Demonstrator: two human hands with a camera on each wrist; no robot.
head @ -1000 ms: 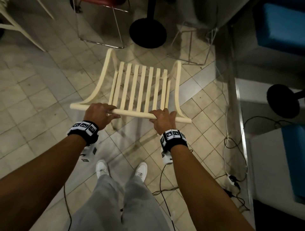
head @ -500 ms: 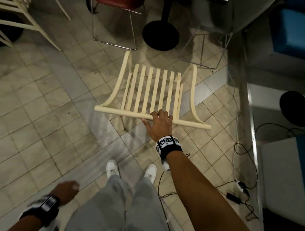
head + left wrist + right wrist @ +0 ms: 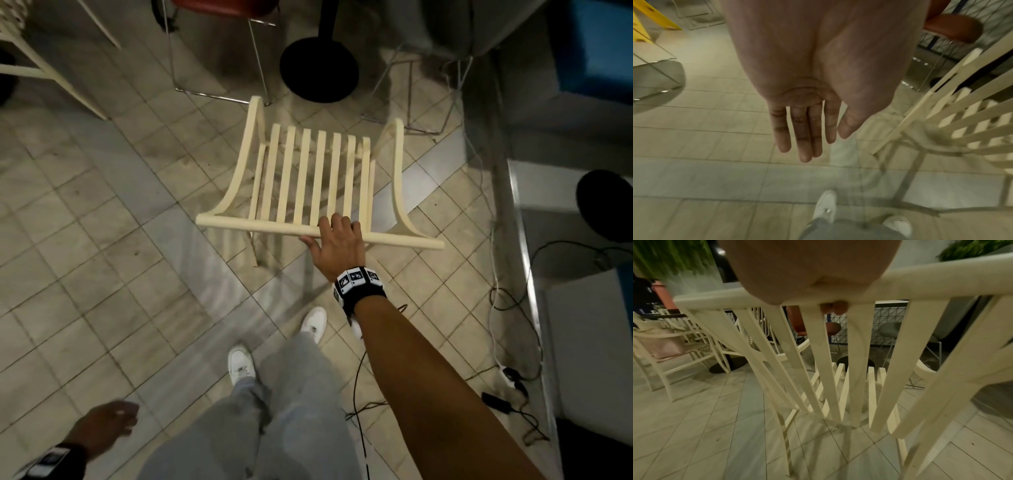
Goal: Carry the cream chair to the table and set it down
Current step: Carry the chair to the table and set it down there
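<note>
Cream chair — slatted back and seat — gripped by right hand.

Bare forearms, black wristbands with white marker tiles, grey trousers, white sneakers.

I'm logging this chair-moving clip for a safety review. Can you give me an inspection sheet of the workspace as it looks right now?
Surface: tiled floor, pale, scuffed.
Job's things: cream chair, slatted, facing a black round table base; whether its legs touch the floor cannot be told.
Clutter: nothing seen loose on the floor.
Grippers: right hand grips the chair's top rail, fingers curled over it; left hand hangs free with fingers straight, holding nothing.
Cables: black cables along the right side, with a plug strip; one thin cable near the feet.
Surroundings: red chair on a wire frame, another cream chair at left, blue seats at right.
</note>
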